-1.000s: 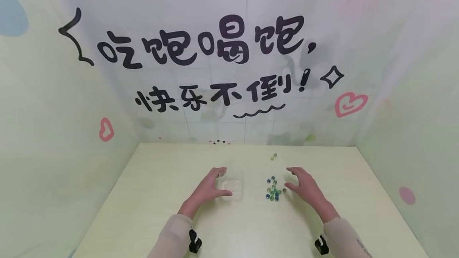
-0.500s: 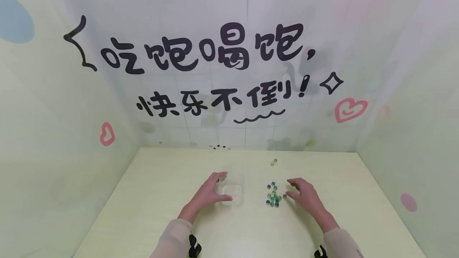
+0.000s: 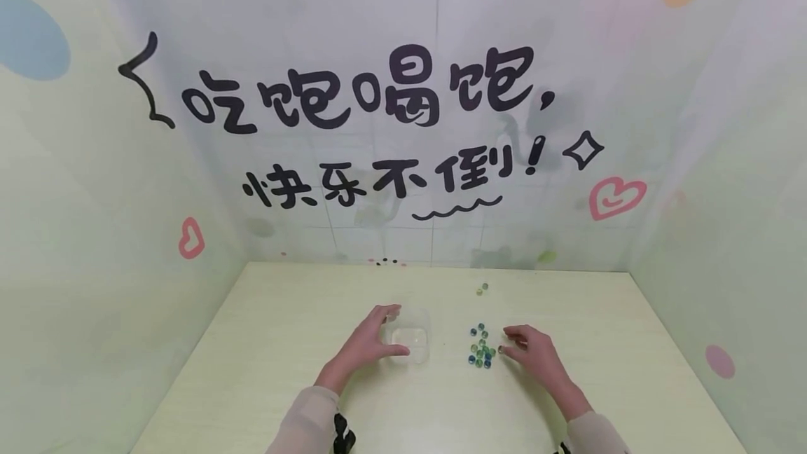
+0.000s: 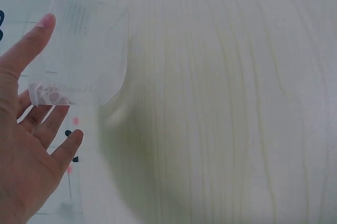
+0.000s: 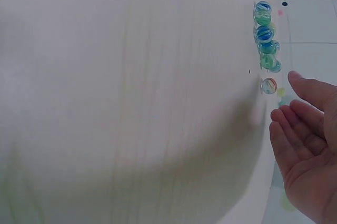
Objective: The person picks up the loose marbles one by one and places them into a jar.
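Observation:
My left hand [image 3: 368,343] holds a small clear plastic box [image 3: 412,356] from its left side, thumb on the near face and fingers behind. In the left wrist view the box [image 4: 89,50] is see-through, with the thumb lying along one wall and the fingers partly hidden behind it. My right hand [image 3: 539,358] hovers at the right edge of a loose cluster of glass marbles [image 3: 480,353], fingers slightly bent and nothing in its palm. Nearest its thumb lies one clear marble with an orange swirl [image 5: 269,85], apart from the blue and green ones.
Two marbles [image 3: 482,289] lie farther back, behind the cluster. The pale wood-grain table [image 3: 403,412] meets a printed wall [image 3: 328,244] at its back edge, and similar walls stand on the left and right.
My right hand has come down and slightly left, its thumb tip now beside the outermost marble. My left hand stays at the box. The head view has tilted up a little.

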